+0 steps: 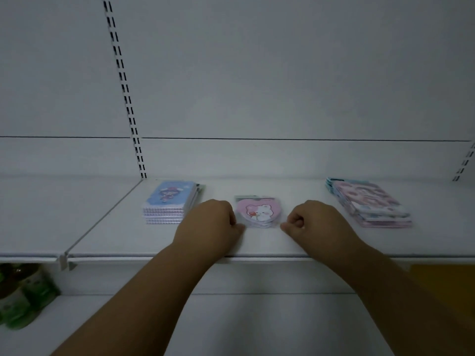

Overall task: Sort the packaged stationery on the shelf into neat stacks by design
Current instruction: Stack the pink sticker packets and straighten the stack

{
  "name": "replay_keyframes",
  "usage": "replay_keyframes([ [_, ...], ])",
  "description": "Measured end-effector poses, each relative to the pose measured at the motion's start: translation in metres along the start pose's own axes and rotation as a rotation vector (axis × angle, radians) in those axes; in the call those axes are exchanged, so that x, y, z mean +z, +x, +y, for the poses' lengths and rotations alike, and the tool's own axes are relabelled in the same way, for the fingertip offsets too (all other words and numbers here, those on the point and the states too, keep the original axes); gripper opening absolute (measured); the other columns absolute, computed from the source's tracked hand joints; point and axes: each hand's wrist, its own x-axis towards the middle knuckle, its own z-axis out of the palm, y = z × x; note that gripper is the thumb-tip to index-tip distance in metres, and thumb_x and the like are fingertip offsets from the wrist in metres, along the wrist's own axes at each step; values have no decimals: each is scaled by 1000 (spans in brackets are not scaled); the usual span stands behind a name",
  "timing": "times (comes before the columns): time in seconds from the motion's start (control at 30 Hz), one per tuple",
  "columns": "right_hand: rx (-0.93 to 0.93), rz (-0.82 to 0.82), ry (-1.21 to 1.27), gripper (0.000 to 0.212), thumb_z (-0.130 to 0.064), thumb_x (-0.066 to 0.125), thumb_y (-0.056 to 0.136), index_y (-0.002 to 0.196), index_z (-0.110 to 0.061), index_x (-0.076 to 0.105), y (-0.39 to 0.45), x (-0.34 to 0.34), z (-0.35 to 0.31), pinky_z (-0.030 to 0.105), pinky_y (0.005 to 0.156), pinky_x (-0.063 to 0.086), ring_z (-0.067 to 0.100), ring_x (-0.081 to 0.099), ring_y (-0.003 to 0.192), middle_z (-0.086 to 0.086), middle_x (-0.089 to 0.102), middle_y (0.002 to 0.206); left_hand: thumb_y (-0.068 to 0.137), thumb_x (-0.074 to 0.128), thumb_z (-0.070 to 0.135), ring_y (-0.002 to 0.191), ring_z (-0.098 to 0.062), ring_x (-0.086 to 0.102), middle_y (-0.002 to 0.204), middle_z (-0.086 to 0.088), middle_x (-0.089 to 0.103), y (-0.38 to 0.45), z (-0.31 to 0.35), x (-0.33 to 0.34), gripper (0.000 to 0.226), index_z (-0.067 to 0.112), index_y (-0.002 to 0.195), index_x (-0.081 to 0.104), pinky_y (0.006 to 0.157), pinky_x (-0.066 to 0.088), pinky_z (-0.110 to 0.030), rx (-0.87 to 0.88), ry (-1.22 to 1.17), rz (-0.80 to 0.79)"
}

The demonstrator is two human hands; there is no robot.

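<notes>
Seemingly near the end of sorting: three piles on the white shelf (pixel 128 242). At left, a squared blue stack (pixel 167 204) of notebooks; in the middle, a small heart stack (pixel 257 211) in clear packaging; at right, a wider pink stack (pixel 370 204), its layers a little fanned. All three well apart. Left hand (pixel 208 222) curled at the heart stack's left edge, right hand (pixel 316 222) curled just beside its right front corner. Fingers of both drawn in, thumb and forefinger close together; whether pinching the clear wrapper or merely touching it, cannot tell. Step in hand, judging by this: squaring the heart stack between both hands. Next move likely called for: gentle inward nudges, then letting go; afterwards, tidying the fanned pink stack. On a lower shelf at far left, green packs (pixel 23 296).
</notes>
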Motion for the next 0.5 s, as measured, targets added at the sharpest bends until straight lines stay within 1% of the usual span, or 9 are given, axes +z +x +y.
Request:
replay_keyframes([
  [0.03, 0, 20, 13, 27, -41, 63, 86, 92, -15, 67, -2, 0, 0, 26, 70, 38, 13, 53, 79, -1, 58, 83, 85, 64, 46, 93, -16, 62, 104, 2, 66, -1, -2, -1, 34, 22, 109, 63, 80, 52, -30, 2, -33, 11],
  [0.1, -1, 63, 63, 23, -41, 66, 84, 98, -24, 60, -6, -2, -1, 21, 65, 35, 7, 50, 75, -7, 56, 84, 84, 67, 45, 94, -15, 62, 105, 4, 65, -3, -5, 0, 40, 26, 118, 56, 81, 53, -30, 33, -106, 29],
  [0.17, -35, 81, 87, 20, -37, 66, 85, 102, -28, 61, -10, -3, -2, 14, 61, 32, 1, 48, 69, -12, 58, 83, 88, 64, 39, 93, -14, 62, 104, 5, 67, -3, -3, 0, 32, 27, 117, 58, 82, 52, -30, 87, -118, 33],
  [0.23, -82, 89, 43, 17, -32, 63, 87, 101, -24, 67, -12, -1, -3, 8, 61, 29, -5, 45, 65, -14, 59, 82, 92, 58, 32, 94, -16, 62, 104, 3, 68, -2, -2, 1, 22, 25, 113, 64, 85, 52, -32, 124, -95, 44],
  [0.27, -92, 94, 20, 16, -30, 63, 88, 100, -22, 69, -11, 0, -4, 9, 61, 29, -5, 45, 64, -13, 61, 83, 93, 57, 30, 95, -17, 62, 105, 1, 69, -1, -1, 1, 21, 23, 111, 65, 86, 52, -33, 134, -88, 51],
  [0.3, -90, 96, 10, 15, -29, 63, 88, 99, -22, 71, -11, 0, -4, 12, 62, 30, -1, 45, 64, -11, 64, 85, 94, 56, 28, 96, -18, 62, 105, 0, 69, -1, -1, 2, 20, 22, 110, 66, 87, 52, -33, 137, -87, 57],
  [0.37, -75, 94, 12, 15, -27, 64, 87, 98, -21, 72, -9, 0, -4, 18, 68, 31, 3, 46, 70, -6, 69, 90, 94, 56, 26, 97, -20, 62, 106, -2, 69, -2, 0, 3, 20, 20, 109, 67, 87, 51, -32, 140, -87, 65],
  [0.5, -88, 102, 17, 17, -27, 64, 88, 99, -19, 74, -9, 2, -3, 18, 73, 31, 4, 46, 75, -4, 70, 93, 94, 56, 26, 99, -20, 62, 107, -2, 69, -5, -1, 3, 20, 20, 109, 68, 88, 51, -32, 134, -101, 70],
])
